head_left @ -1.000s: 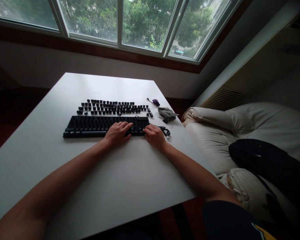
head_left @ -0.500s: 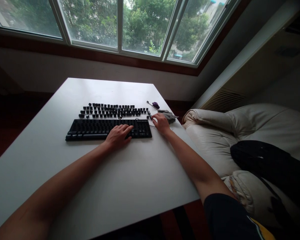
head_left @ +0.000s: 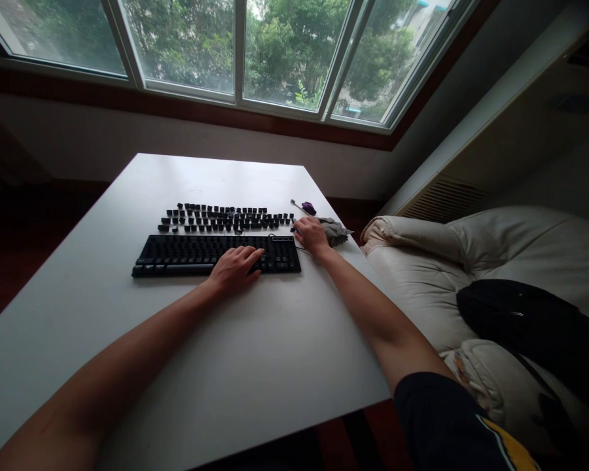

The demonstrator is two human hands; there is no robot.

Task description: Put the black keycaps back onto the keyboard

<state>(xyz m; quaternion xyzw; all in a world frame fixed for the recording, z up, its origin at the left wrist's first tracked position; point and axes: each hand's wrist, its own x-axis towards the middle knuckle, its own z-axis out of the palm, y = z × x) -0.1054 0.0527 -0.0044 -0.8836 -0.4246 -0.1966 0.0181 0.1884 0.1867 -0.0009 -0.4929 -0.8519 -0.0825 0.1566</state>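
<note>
A black keyboard [head_left: 177, 252] lies flat on the white table. My left hand [head_left: 233, 268] rests on its right half, fingers stretched out over the keys and holding nothing. Behind the keyboard stand rows of loose black keycaps [head_left: 216, 219]. Beyond the keyboard's right rear corner, my right hand [head_left: 311, 235] is at the right end of these rows. Its fingers are bent together at the tips; what they pinch, if anything, is too small and hidden to name. A grey cloth [head_left: 338, 231] lies just behind and beside this hand.
Past the cloth are a thin brush [head_left: 298, 206] and a crumpled purple item [head_left: 309, 209]. The white table [head_left: 255, 366] has its right edge near a cream sofa [head_left: 412, 261], on which a black bag [head_left: 520, 311] lies. A window [head_left: 285, 52] is beyond the table.
My right hand has shifted slightly up and away, over the end of the keycap rows. The left hand stays on the keyboard. The view has moved a little.
</note>
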